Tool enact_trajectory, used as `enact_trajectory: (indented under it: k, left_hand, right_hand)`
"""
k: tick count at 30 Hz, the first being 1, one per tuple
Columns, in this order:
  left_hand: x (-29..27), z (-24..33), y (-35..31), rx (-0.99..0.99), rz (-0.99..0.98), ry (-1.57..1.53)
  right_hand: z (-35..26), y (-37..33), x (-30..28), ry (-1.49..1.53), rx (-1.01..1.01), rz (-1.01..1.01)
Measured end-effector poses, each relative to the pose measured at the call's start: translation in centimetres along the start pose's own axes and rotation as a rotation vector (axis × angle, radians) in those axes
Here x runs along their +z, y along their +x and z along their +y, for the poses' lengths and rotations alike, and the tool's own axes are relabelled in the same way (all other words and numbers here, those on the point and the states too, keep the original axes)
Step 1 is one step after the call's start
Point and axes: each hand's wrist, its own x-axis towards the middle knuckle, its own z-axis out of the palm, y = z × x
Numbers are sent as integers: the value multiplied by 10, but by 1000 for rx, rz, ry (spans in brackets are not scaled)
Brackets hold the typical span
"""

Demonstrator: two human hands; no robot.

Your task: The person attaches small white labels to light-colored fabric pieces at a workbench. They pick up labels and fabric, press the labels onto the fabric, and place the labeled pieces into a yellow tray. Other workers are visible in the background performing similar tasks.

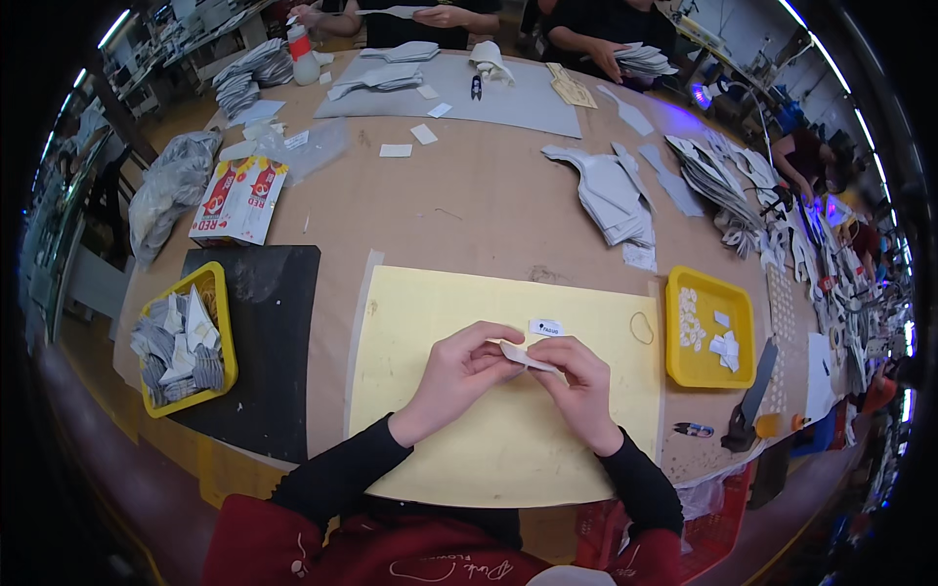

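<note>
Over a yellow sheet (pixel 430 449), both of my hands grip one small white cut piece (pixel 523 358), perhaps fabric or leather. My left hand (pixel 464 366) pinches its left end between thumb and fingers. On its other end, my right hand (pixel 576 381) is closed the same way. The piece looks folded or curved, and the fingers hide part of it. Just beyond the fingertips a small white label (pixel 545 327) lies flat on the sheet. A thin rubber band (pixel 641 328) rests near the sheet's right edge.
Left, a yellow tray (pixel 231 332) of bundled grey-white pieces stands on a black mat (pixel 283 371). Right, another yellow tray (pixel 674 327) holds small white pieces, with thread snips (pixel 694 429) nearby. Stacked white cut pieces (pixel 611 195) lie farther back. Two co-workers' hands (pixel 445 17) show across the table.
</note>
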Motion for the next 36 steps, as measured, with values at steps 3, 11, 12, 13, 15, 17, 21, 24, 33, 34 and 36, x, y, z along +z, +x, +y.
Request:
enact_trajectory:
  k: [3, 11, 12, 13, 15, 17, 21, 24, 33, 34, 36]
  left_hand:
    - [5, -1, -6, -89, 84, -252]
    - [9, 2, -5, -18, 202, -234]
    - [10, 1, -5, -31, 195, -241]
    - [10, 0, -5, -20, 183, -254]
    - [10, -2, -4, -24, 158, -252]
    - [9, -5, -3, -56, 132, -221]
    - [6, -7, -4, -103, 116, -199]
    - [5, -7, -4, -133, 111, -215]
    - [0, -11, -2, -191, 72, -255]
    - [0, -11, -2, -202, 67, -258]
    - [-1, -11, -1, -219, 78, -259]
  right_hand:
    - [-5, 1, 7, 178, 107, 44]
    - [-17, 1, 5, 180, 147, 10]
    - [-15, 1, 5, 182, 148, 17]
    - [-14, 2, 6, 185, 150, 24]
    - [-12, 1, 6, 220, 199, 32]
    - [-12, 0, 5, 288, 293, 38]
    - [-11, 0, 4, 320, 319, 34]
    - [-11, 0, 4, 343, 326, 25]
    - [-7, 0, 2, 427, 390, -4]
    - [-7, -1, 4, 447, 430, 1]
    - [-5, -1, 6, 489, 486, 56]
